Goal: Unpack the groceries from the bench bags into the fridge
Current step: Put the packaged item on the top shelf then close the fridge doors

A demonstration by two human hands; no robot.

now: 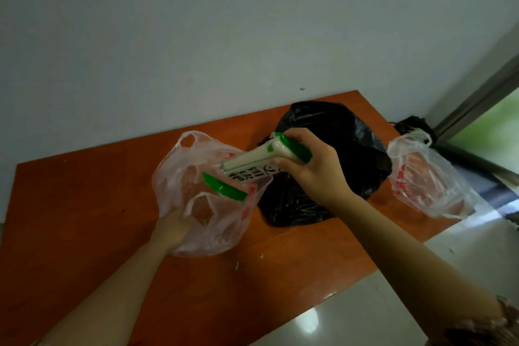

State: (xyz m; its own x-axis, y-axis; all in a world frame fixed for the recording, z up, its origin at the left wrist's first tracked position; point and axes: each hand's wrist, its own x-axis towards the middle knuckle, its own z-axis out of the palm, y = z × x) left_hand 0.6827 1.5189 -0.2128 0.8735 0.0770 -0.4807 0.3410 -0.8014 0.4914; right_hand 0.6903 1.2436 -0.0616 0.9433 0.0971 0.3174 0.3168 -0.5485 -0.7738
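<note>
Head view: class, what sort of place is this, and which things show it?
Probably a home room: an orange wooden table against a bare white wall, a clear plastic bag and a black bag on it, a glossy tiled floor.

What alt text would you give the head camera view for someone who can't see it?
The right hand grips a white-and-green rectangular packet over a translucent plastic bag that the left hand holds, on an orange wooden bench. A black plastic bag lies beside it.

dim, soft feed on my end; window (pixel 488 135) daylight from the right, glare on floor (pixel 307 320) and counter (pixel 280 275) edge, borders bend.
</note>
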